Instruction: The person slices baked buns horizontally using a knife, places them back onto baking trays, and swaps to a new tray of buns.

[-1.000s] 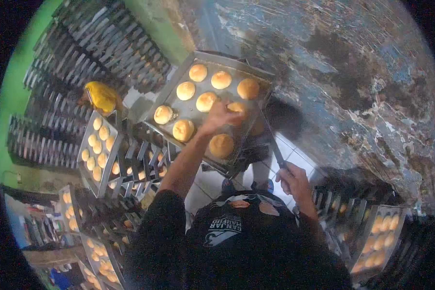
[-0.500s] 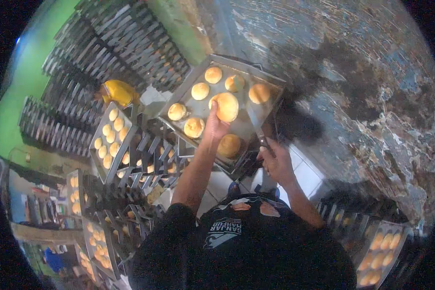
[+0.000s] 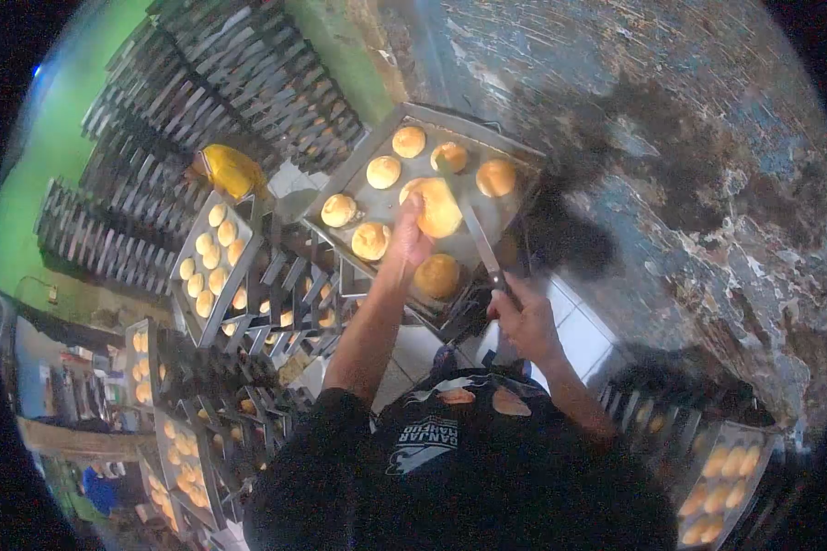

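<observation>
My left hand (image 3: pixel 413 241) grips a round golden bun (image 3: pixel 439 209), its thumb lying across the top. In my right hand (image 3: pixel 526 321) is a long knife (image 3: pixel 481 241) with a dark handle. The blade runs up along the bun's right side; whether it has cut in, I cannot tell. Both hands are over a metal baking tray (image 3: pixel 515 151). Several buns rest on that tray, among them one at the back (image 3: pixel 409 141), one at the right (image 3: pixel 495 178) and one near the front (image 3: pixel 436 276).
Left of me, trays of buns (image 3: pixel 213 262) sit on stacked trays. More bun trays (image 3: pixel 186 464) stand lower left and another (image 3: pixel 721 482) lower right. Tall stacks of dark trays (image 3: pixel 220 73) line the green wall. A peeling wall (image 3: pixel 671 165) rises at right. A yellow object (image 3: pixel 232 172) is beyond.
The held bun has tipped and shifted slightly right. The knife blade has moved up against its right side, and my right hand has shifted slightly.
</observation>
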`<move>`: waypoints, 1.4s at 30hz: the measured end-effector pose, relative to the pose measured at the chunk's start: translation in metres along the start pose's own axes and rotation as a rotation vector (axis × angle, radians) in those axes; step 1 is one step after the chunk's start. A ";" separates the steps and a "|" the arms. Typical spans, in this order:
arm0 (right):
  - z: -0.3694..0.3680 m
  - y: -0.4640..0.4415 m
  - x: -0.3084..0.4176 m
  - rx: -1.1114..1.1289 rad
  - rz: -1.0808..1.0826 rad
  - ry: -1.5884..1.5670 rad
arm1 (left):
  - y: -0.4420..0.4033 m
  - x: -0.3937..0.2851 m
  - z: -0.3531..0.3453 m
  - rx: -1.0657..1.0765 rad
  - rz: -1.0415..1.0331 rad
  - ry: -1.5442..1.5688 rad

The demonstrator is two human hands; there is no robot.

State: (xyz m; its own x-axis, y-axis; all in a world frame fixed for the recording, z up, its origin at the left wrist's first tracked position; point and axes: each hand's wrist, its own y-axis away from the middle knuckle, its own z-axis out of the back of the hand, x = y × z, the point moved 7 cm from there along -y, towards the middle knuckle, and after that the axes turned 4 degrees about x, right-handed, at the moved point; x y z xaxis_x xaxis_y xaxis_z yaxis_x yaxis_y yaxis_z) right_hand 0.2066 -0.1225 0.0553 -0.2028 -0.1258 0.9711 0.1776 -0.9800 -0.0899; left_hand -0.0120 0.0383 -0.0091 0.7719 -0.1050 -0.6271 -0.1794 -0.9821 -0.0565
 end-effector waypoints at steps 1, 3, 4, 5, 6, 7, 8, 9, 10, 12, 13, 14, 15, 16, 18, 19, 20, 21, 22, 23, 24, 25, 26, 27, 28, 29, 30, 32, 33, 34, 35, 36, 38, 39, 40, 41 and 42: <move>0.002 -0.003 0.000 0.025 -0.080 -0.016 | 0.005 0.005 -0.010 0.046 0.022 -0.032; 0.008 -0.015 0.003 0.022 -0.070 -0.025 | 0.008 0.010 -0.021 0.095 0.048 -0.062; 0.009 -0.018 0.006 0.027 -0.053 -0.035 | 0.009 0.007 -0.019 0.069 0.036 -0.078; 0.013 -0.014 0.007 0.024 -0.051 -0.037 | 0.008 0.002 -0.017 0.044 0.022 -0.095; 0.016 -0.006 0.011 0.062 -0.033 -0.010 | 0.006 -0.007 -0.016 0.047 0.019 -0.096; 0.018 -0.002 0.015 0.103 -0.013 0.018 | 0.003 -0.018 -0.020 0.135 0.026 -0.178; 0.021 -0.001 0.021 0.110 -0.010 0.021 | 0.004 -0.024 -0.024 0.219 0.032 -0.260; 0.022 0.002 0.023 0.117 -0.055 -0.025 | 0.007 -0.026 -0.031 0.215 0.029 -0.260; 0.022 0.005 0.021 0.121 -0.105 -0.072 | 0.014 -0.021 -0.045 0.240 0.078 -0.261; 0.022 -0.008 0.015 0.149 -0.147 -0.055 | 0.020 -0.009 -0.055 0.270 0.139 -0.258; 0.021 -0.016 0.014 0.182 -0.175 -0.034 | 0.018 -0.007 -0.056 0.278 0.129 -0.241; 0.023 -0.016 0.019 0.207 -0.220 -0.028 | 0.017 -0.008 -0.058 0.284 0.117 -0.228; 0.023 -0.011 0.014 0.208 -0.215 -0.029 | 0.016 -0.016 -0.056 0.286 0.114 -0.232; 0.026 -0.003 0.012 0.167 -0.091 0.020 | 0.015 -0.030 -0.052 0.276 0.085 -0.245; 0.031 0.000 0.020 0.132 0.034 0.070 | 0.015 -0.038 -0.049 0.263 0.052 -0.255; 0.030 0.002 0.028 0.166 -0.007 0.038 | 0.018 -0.032 -0.050 0.263 0.086 -0.281; 0.029 0.004 0.031 0.198 -0.053 0.004 | 0.024 -0.023 -0.051 0.262 0.127 -0.304; 0.029 -0.001 0.027 0.193 -0.062 0.002 | 0.027 -0.014 -0.053 0.265 0.169 -0.328; 0.027 -0.011 0.019 0.236 -0.122 -0.011 | 0.026 -0.009 -0.053 0.269 0.175 -0.326; 0.024 -0.016 0.013 0.283 -0.179 -0.025 | 0.024 -0.007 -0.055 0.275 0.157 -0.309; 0.025 -0.016 0.014 0.317 -0.204 -0.031 | 0.022 -0.009 -0.056 0.281 0.133 -0.296; 0.026 -0.011 0.010 0.321 -0.196 -0.030 | 0.021 -0.019 -0.056 0.281 0.125 -0.300; 0.030 0.000 0.012 0.269 -0.042 0.007 | 0.022 -0.032 -0.052 0.260 0.117 -0.335; 0.033 0.005 0.024 0.214 0.111 0.042 | 0.022 -0.040 -0.051 0.240 0.111 -0.369; 0.033 0.003 0.027 0.217 0.111 0.042 | 0.022 -0.039 -0.053 0.237 0.109 -0.369; 0.032 0.003 0.022 0.220 -0.010 0.028 | 0.024 -0.030 -0.054 0.235 0.149 -0.385; 0.031 0.005 0.019 0.219 -0.137 0.012 | 0.029 -0.019 -0.055 0.233 0.194 -0.398; 0.028 -0.013 0.016 0.268 -0.213 0.023 | 0.030 0.000 -0.060 0.260 0.216 -0.384; 0.025 -0.018 0.013 0.326 -0.279 0.035 | 0.029 0.004 -0.060 0.283 0.227 -0.375; 0.027 -0.012 0.014 0.325 -0.272 0.036 | 0.025 -0.003 -0.059 0.287 0.192 -0.390; 0.031 -0.001 0.015 0.323 -0.237 0.056 | 0.024 -0.011 -0.054 0.288 0.185 -0.391; 0.034 0.005 0.016 0.324 -0.205 0.076 | 0.028 -0.025 -0.061 0.271 0.160 -0.365; 0.032 0.006 0.017 0.337 -0.201 0.078 | 0.029 -0.029 -0.060 0.249 0.141 -0.339; 0.030 0.011 0.015 0.341 -0.206 0.074 | 0.028 -0.020 -0.055 0.235 0.159 -0.363; 0.025 0.006 0.011 0.278 -0.216 0.010 | 0.029 -0.009 -0.052 0.226 0.176 -0.386; 0.025 -0.001 0.014 0.273 -0.219 0.010 | 0.028 -0.001 -0.051 0.230 0.181 -0.385; 0.023 -0.008 0.013 0.314 -0.284 -0.014 | 0.028 0.004 -0.058 0.264 0.187 -0.364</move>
State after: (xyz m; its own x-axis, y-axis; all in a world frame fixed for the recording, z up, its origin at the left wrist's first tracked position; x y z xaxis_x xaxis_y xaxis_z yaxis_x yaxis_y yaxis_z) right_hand 0.2246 -0.1130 0.0736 -0.2734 0.1467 0.9506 0.4014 -0.8807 0.2514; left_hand 0.0216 0.0010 0.0317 0.4570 -0.1682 -0.8734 -0.4800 -0.8734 -0.0829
